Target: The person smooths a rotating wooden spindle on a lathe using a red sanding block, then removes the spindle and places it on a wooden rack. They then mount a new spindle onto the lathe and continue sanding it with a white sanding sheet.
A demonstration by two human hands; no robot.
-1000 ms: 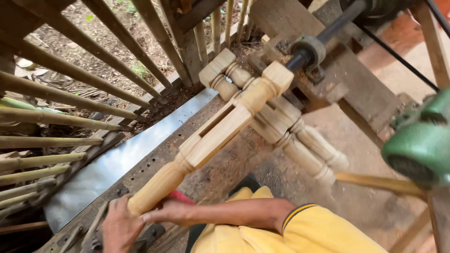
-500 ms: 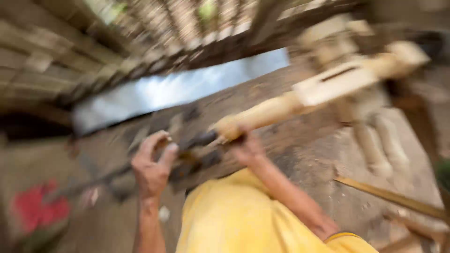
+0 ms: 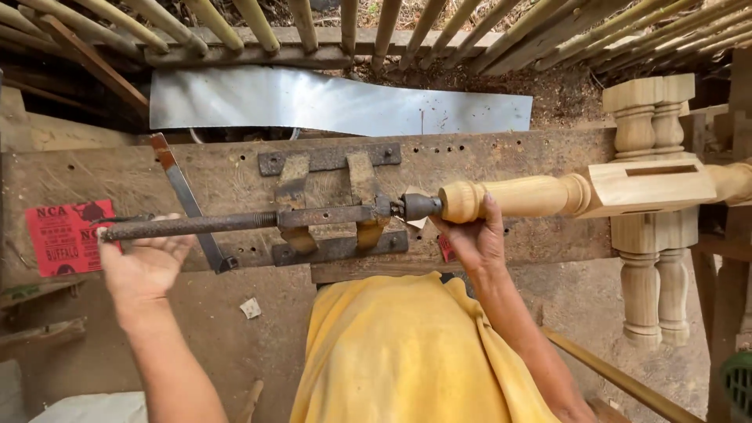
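A turned wooden baluster (image 3: 548, 194) lies level across the lathe, its rounded left end against the dark metal centre point (image 3: 419, 207). My right hand (image 3: 474, 239) cups that rounded end from below. A long rusty threaded rod (image 3: 235, 222) runs left from the centre through metal brackets (image 3: 329, 196). My left hand (image 3: 145, 262) is at the rod's left end, fingers curled around its crank end. The baluster has a square block with a slot (image 3: 650, 186) further right.
A worn wooden lathe bed (image 3: 509, 153) spans the view. Finished balusters (image 3: 654, 258) stand upright at right. A metal sheet (image 3: 337, 102) lies behind the bed below a bamboo fence (image 3: 313, 23). A red card (image 3: 66, 235) is stuck at left. My yellow shirt (image 3: 407, 352) fills the foreground.
The view swung from the lathe's right end round to face the tailstock squarely. My left hand reached out to the rod's left end; my right hand stays under the baluster's end.
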